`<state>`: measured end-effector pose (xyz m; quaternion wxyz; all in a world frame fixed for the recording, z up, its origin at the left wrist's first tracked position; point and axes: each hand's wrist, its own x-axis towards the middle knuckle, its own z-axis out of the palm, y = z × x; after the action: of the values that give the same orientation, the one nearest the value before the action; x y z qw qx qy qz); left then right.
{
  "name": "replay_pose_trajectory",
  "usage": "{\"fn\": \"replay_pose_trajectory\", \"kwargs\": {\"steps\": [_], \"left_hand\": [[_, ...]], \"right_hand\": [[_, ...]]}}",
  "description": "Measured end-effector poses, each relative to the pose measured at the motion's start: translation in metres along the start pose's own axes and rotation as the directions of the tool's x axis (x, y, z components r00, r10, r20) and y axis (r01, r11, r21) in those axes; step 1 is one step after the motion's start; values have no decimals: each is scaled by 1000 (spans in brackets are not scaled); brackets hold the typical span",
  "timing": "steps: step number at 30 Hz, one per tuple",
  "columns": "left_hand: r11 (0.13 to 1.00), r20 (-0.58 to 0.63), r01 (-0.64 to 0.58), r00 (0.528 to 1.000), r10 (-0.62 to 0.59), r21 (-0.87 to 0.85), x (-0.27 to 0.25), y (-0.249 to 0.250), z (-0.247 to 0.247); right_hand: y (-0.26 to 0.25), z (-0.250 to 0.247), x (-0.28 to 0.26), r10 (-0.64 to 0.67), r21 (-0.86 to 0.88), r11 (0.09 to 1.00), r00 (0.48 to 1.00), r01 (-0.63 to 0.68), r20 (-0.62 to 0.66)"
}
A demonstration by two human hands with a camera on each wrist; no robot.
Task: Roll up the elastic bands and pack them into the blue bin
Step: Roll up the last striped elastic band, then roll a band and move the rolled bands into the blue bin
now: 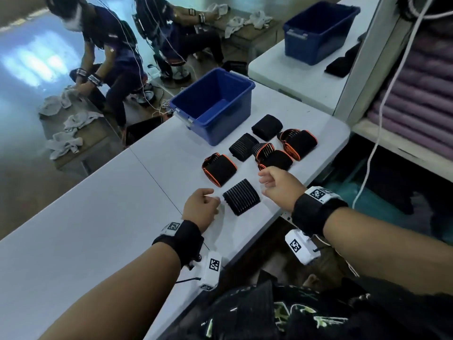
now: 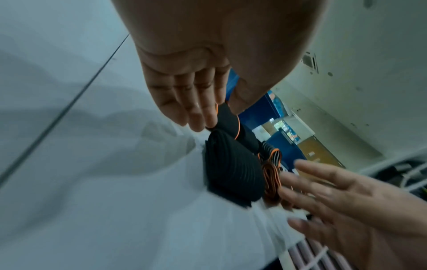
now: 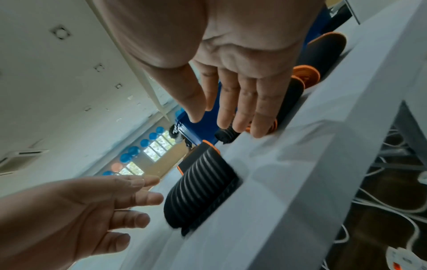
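Seven rolled bands are seen on the tabletop; none are packed in the blue bin. Left hand and right hand are held slack, nothing gripped, flanking the nearest roll.

Black wristbands carry white camera boxes with square black-and-white markers; black printed shirt.

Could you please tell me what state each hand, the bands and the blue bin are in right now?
left hand: open, holding nothing, beside the ribbed band.
right hand: open, holding nothing, above the table.
ribbed band: rolled, lying on the table between both hands.
other bands: rolled, grouped on the table, not yet packed.
blue bin: upright, no lid, apparently empty.
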<state>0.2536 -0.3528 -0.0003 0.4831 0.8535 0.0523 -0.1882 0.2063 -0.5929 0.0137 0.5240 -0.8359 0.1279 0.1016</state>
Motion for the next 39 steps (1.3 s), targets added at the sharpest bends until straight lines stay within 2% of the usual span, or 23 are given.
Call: {"fn": "replay_pose_trajectory", "kwargs": {"steps": [5, 12, 20, 28, 31, 35, 39], "left_hand": [[992, -168, 28, 985, -49, -125, 24, 33, -2], [996, -310, -48, 951, 24, -70, 49, 73, 0], [997, -413, -24, 911, -11, -79, 85, 108, -9], [998, -444, 31, 895, -50, -51, 131, 123, -24], [999, -434, 38, 900, -41, -16, 147, 127, -24], [998, -414, 3, 910, 24, 65, 167, 125, -25], [999, -381, -23, 924, 40, 49, 179, 120, -20]], "right_hand": [[1, -65, 6, -158, -100, 983, 987, 154, -30], [19, -138, 36, -171, -171, 972, 984, 159, -57], [25, -174, 79, -144, -450, 882, 989, 139, 25], [24, -182, 121, 3, -633, 767, 987, 102, 163], [23, -182, 136, 37, -669, 730, 971, 136, 237], [21, -180, 153, 43, -649, 738, 947, 185, 319], [25, -181, 165, 80, -633, 751, 927, 186, 367]]}}
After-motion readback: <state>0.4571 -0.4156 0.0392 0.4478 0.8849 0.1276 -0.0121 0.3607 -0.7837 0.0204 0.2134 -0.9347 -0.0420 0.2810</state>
